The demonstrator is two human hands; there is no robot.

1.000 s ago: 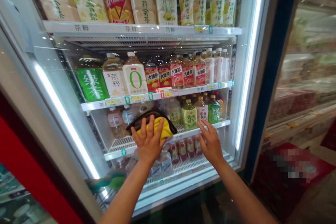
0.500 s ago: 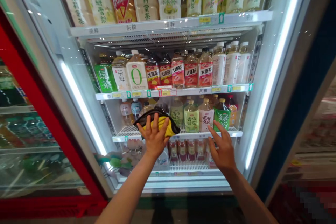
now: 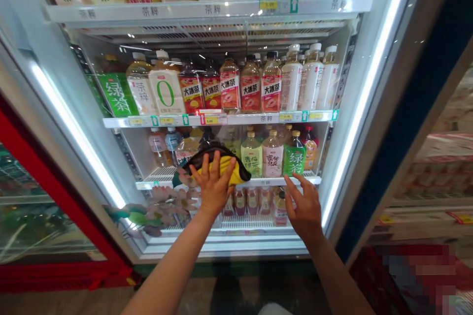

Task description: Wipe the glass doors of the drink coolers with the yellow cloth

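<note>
My left hand [image 3: 214, 182] presses a yellow and black cloth [image 3: 231, 170] against the glass door of a drinks fridge, its fingers spread over the cloth. To the right, my right hand [image 3: 305, 206] is raised with fingers apart and holds nothing; whether its fingertips touch the glass I cannot tell. Behind the glass near my right fingers stand a green-labelled tea bottle [image 3: 294, 155] and a pink-labelled bottle [image 3: 272, 155]. Part of the lower bottle row is hidden by the cloth.
Bottles fill the shelves, among them a row with red labels [image 3: 251, 89]. Pale flower shapes [image 3: 162, 202] show on the glass at lower left. A red-framed fridge [image 3: 74, 202] stands at left; more shelves [image 3: 414, 172] are at right.
The view has shifted, so the shelves sit further left and higher. Against the flower shapes and bottles, my left hand and the cloth have moved slightly right. My right hand stays apart.
</note>
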